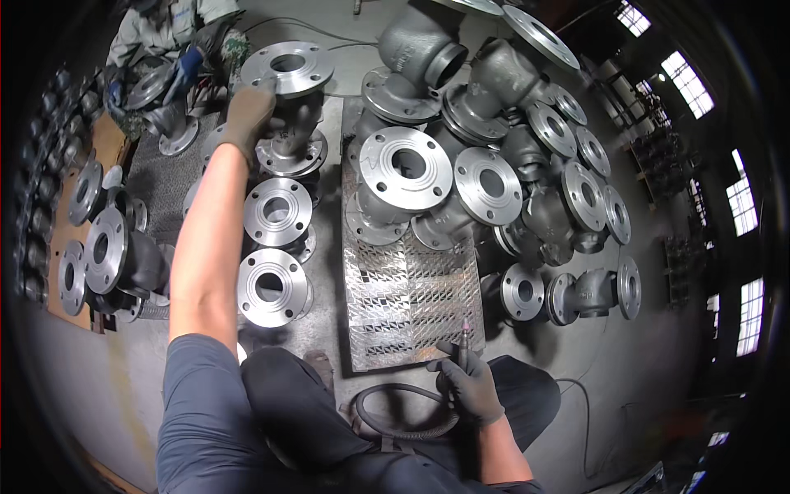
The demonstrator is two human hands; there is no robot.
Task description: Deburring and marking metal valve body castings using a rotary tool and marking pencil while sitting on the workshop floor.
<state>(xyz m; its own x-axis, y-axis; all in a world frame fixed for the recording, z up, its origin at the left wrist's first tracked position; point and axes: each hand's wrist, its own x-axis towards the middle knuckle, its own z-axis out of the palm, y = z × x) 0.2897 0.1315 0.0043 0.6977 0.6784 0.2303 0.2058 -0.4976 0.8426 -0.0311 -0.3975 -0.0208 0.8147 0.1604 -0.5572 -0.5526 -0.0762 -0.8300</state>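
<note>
My left hand (249,115), in a grey-brown glove, reaches far forward with its fingers closed on the rim of a flanged valve body (300,81). That casting stands upright, its round machined flange with bolt holes facing up. Close to my knees, my gloved right hand (473,389) is wrapped round a slim hand grinder (464,350) with a small pinkish tip pointing up and away. The grinder is apart from every casting. A ribbed hose (405,431) loops below this hand; where it joins the tool is hidden.
A perforated metal platform (380,333) lies ahead, with flanged castings (406,169) crowded on its far part and beyond its right side. Two castings (270,286) stand near my left forearm. More castings (105,249) are at left. At far left, a co-worker's blue-gloved hands (183,72) handle another casting.
</note>
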